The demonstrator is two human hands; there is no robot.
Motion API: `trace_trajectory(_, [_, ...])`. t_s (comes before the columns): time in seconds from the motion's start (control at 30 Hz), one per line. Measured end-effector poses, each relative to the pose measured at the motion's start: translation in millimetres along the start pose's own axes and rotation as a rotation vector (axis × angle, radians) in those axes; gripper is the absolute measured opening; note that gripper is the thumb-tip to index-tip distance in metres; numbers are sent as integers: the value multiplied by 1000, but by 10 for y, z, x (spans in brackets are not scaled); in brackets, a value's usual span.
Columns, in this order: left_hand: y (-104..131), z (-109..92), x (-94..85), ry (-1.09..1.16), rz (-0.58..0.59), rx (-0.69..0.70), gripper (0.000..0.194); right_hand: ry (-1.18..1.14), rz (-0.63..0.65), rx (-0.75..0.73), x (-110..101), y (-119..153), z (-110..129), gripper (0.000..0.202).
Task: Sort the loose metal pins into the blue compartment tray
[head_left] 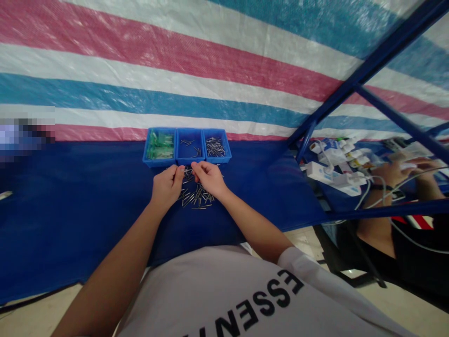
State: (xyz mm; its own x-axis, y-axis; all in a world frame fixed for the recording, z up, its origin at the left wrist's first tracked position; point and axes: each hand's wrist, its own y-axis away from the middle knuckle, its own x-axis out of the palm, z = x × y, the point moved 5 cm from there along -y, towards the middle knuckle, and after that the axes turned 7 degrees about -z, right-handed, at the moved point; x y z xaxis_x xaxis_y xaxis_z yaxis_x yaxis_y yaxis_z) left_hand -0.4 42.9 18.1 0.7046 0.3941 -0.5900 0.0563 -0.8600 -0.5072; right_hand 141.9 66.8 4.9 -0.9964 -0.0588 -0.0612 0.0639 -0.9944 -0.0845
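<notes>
My left hand (167, 185) is closed in a pinch, thumb against the curled fingers, at the near side of the blue bins. Facing it, my right hand (210, 179) also pinches with thumb and forefinger, the two hands' fingertips a small gap apart. A thin metal pin (188, 169) shows at the fingertips of both hands; its exact shape is too small to make out. Below the hands a loose pile of thin metal pins (197, 195) lies on the blue table cover, partly hidden by my right hand.
Three joined blue bins (160, 163) stand behind my hands: green packets (160, 145) left, a few pins (196, 151) middle, many pins (215, 147) right. A blue metal frame (328, 104) rises at right. Beyond it are power strips (331, 178), bottles, cables and another person's hands (393, 173).
</notes>
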Motion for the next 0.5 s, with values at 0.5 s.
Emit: trace_trajectory(0.5, [6,7,-3,32,-22,-35,32,37,-17,7,-28,-12,-15,52])
